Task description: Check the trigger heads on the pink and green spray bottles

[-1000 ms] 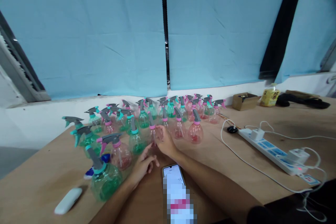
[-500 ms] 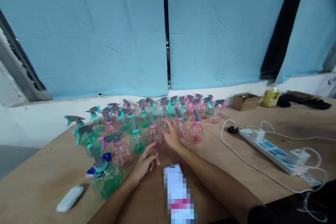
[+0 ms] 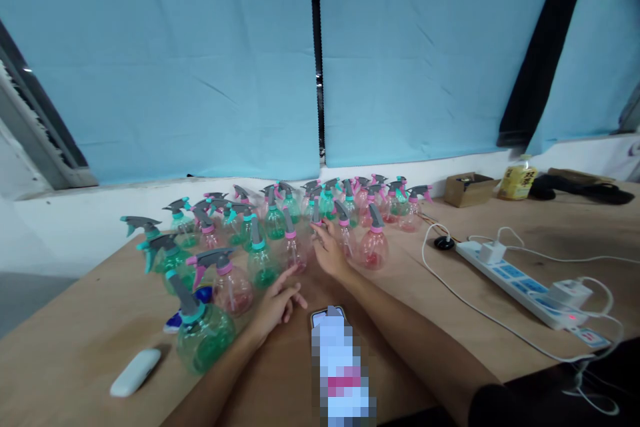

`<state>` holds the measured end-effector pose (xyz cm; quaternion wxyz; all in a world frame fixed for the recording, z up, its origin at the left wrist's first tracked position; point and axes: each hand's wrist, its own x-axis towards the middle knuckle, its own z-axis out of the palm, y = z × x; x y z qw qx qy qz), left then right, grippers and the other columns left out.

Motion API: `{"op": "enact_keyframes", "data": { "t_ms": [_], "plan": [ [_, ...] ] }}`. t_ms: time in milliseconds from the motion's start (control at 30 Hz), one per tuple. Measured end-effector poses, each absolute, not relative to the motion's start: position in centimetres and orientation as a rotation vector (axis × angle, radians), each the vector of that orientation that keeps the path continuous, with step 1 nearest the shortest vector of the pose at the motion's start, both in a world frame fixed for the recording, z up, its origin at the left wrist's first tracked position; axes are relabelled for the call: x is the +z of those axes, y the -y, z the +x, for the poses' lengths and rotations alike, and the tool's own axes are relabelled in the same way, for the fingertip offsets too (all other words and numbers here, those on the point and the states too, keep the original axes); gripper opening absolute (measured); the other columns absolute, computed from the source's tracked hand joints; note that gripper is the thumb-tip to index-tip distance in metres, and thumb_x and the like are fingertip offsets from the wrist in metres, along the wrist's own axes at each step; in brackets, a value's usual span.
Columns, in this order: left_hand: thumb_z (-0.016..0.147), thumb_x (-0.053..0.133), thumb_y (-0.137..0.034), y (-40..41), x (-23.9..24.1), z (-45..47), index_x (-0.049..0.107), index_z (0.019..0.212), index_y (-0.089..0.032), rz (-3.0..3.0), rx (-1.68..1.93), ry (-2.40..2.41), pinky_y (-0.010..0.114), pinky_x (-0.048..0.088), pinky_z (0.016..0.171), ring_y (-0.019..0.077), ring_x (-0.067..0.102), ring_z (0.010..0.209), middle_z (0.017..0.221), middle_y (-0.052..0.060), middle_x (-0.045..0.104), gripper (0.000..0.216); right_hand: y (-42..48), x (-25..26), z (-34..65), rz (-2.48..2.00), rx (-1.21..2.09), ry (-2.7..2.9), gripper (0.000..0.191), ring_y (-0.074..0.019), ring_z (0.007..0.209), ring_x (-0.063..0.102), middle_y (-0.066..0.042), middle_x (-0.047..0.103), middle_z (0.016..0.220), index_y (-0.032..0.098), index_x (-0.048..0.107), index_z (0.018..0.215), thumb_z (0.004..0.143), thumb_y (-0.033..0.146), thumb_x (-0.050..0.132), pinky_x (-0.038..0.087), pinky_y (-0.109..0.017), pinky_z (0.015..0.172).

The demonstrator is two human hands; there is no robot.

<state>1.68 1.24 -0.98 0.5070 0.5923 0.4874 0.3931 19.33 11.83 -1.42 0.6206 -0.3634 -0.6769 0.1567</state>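
Observation:
Many green and pink clear spray bottles with grey trigger heads stand in rows on the wooden table. My left hand (image 3: 278,303) is low in front of them, index finger extended and the other fingers loosely bent, holding nothing. Its fingertip is close to the base of a pink spray bottle (image 3: 295,250); contact is unclear. Further forward, my right hand (image 3: 330,250) has its fingers apart in front of another pink spray bottle (image 3: 316,212), partly covering it. Whether it touches that bottle I cannot tell. A phone (image 3: 320,317), largely blurred out, lies between my forearms.
On the right are a white power strip (image 3: 520,287) with plugs and cables, and a round black object (image 3: 443,243). A cardboard box (image 3: 469,191) and a yellow-labelled bottle (image 3: 517,180) stand behind. A white case (image 3: 135,372) lies at front left, near a blue packet (image 3: 173,321).
Both hands stay almost in place, with small shifts of the fingers. The view has moved slightly; the bottles stand as before.

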Motion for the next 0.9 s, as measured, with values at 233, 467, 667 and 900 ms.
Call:
{"op": "enact_keyframes", "data": {
  "t_ms": [233,467,667,900],
  "plan": [
    [0.084,0.057,-0.043,-1.3,-1.0,1.7,0.032,0.149,-0.015,1.434,0.935,-1.185,0.017,0.022,0.036,0.0063,0.040,0.034,0.067,0.003,0.072,0.075,-9.6,-0.1,19.9,-0.846,0.124,1.552,0.033,-0.0263,0.132,0.039,-0.011,0.044,0.134,0.025,0.063,0.121,0.090,0.022,0.050,0.031,-0.048,0.112],
    [0.084,0.056,-0.044,-1.2,-1.0,1.7,0.031,0.149,-0.015,1.426,0.943,-1.182,0.018,0.022,0.036,0.0061,0.039,0.034,0.067,0.002,0.072,0.076,-8.7,0.0,20.4,-0.742,0.134,1.548,0.021,-0.0253,0.121,0.050,-0.010,0.055,0.119,0.023,0.061,0.107,0.087,0.023,0.054,0.038,-0.045,0.106],
    [0.084,0.056,-0.043,-1.2,-1.0,1.6,0.034,0.146,-0.016,1.434,0.944,-1.187,0.017,0.024,0.037,0.0064,0.041,0.036,0.065,0.000,0.069,0.072,-9.4,-0.7,19.6,-0.751,0.247,1.392,0.016,-0.0202,0.092,0.060,-0.005,0.061,0.094,0.021,0.053,0.099,0.085,0.029,0.059,0.048,-0.036,0.088],
    [0.084,0.057,-0.044,-1.2,-1.0,1.6,0.032,0.148,-0.018,1.427,0.949,-1.177,0.017,0.023,0.037,0.0065,0.042,0.036,0.066,0.000,0.070,0.073,-9.4,-0.7,19.4,-0.765,0.355,1.347,0.040,-0.0203,0.095,0.060,-0.008,0.062,0.103,0.020,0.052,0.118,0.083,0.034,0.065,0.049,-0.036,0.088]
  ]
}}
